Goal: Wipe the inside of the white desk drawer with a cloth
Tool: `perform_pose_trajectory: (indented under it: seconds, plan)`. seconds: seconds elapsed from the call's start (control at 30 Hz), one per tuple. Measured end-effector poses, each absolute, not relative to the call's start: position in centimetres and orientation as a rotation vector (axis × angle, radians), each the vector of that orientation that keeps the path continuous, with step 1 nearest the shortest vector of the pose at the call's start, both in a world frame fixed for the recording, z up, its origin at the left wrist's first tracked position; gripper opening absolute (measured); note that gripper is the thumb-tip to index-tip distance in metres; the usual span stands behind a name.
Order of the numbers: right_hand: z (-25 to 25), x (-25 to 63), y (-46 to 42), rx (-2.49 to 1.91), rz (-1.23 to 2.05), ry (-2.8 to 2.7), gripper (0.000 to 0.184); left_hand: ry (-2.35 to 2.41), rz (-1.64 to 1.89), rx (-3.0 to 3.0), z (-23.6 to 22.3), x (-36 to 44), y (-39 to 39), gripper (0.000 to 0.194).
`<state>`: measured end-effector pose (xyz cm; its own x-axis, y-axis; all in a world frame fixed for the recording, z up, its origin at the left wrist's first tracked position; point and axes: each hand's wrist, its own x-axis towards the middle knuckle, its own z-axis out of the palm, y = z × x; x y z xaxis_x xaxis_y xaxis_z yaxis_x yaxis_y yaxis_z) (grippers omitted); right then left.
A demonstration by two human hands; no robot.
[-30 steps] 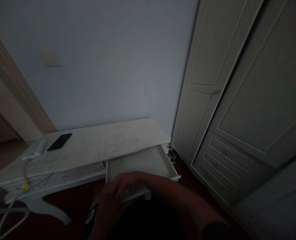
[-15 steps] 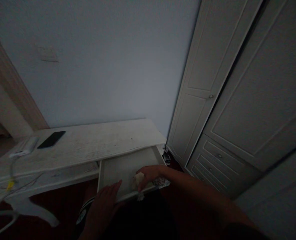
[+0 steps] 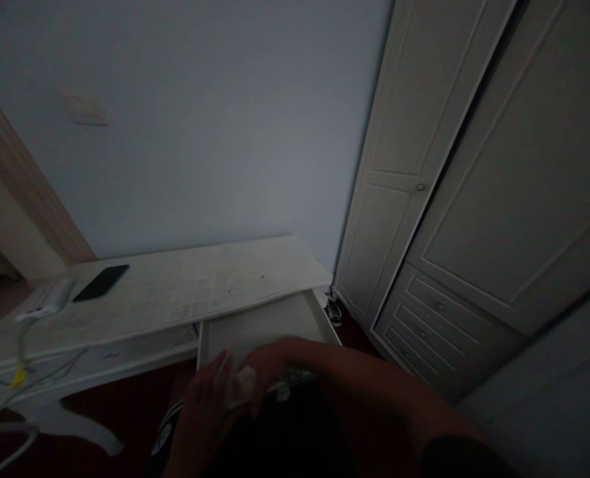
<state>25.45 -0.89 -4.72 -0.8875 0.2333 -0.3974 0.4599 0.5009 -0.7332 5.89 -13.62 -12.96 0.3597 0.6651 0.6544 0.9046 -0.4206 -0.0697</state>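
A pale drawer (image 3: 269, 322) stands pulled out of the white desk (image 3: 235, 269). My right hand (image 3: 267, 368) is inside it near the front left, closed around a crumpled whitish cloth (image 3: 245, 382); the dim light hides whether it is fabric or paper. My left hand (image 3: 208, 392) lies over the drawer's front left corner, its fingers stretched out and apart, close beside the cloth. My right forearm crosses over the drawer's front right part and covers it.
On the desk's left lie a dark phone (image 3: 100, 283) and a white power strip (image 3: 48, 299) with a cable hanging down. A white wardrobe (image 3: 439, 199) with small drawers rises at the right. A dark shoe (image 3: 333, 311) is on the floor between desk and wardrobe.
My right hand has slid left along the drawer's front with the cloth, coming up next to my left hand. The left hand has stayed at the corner.
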Motion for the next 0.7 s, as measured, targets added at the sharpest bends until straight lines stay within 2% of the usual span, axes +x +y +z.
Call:
perform_pose_trajectory:
  seconds: [0.07,0.13,0.23,0.3,0.37,0.5,0.7]
  plan:
    - [-3.2,29.2,-0.9,0.670,-1.197,2.471,0.047,-1.377,-0.731,-2.246,-12.9,5.8,-13.4,0.079]
    - [-2.0,32.6,-1.1,0.788,-0.932,2.475,0.045,-1.372,-0.683,-2.308,-13.1,5.7,-13.3,0.061]
    - [-1.7,37.0,-2.3,0.834,-0.391,2.616,0.052,-1.387,-0.637,-2.412,-13.5,5.6,-13.3,0.034]
    - [-2.2,39.0,-3.4,0.806,-0.079,2.761,0.054,-1.428,-0.594,-2.456,-13.7,5.6,-13.5,0.030]
    - [-2.9,40.1,-4.2,0.799,0.082,2.866,0.051,-1.474,-0.544,-2.477,-13.7,5.6,-13.6,0.029]
    - [-3.7,38.5,-3.8,0.862,-0.074,2.778,0.055,-1.458,-0.557,-2.441,-13.6,5.7,-13.5,0.029]
    - [-4.7,28.4,-1.4,0.668,-0.538,2.580,0.056,-1.332,-0.719,-2.322,-13.1,5.6,-13.4,0.071]
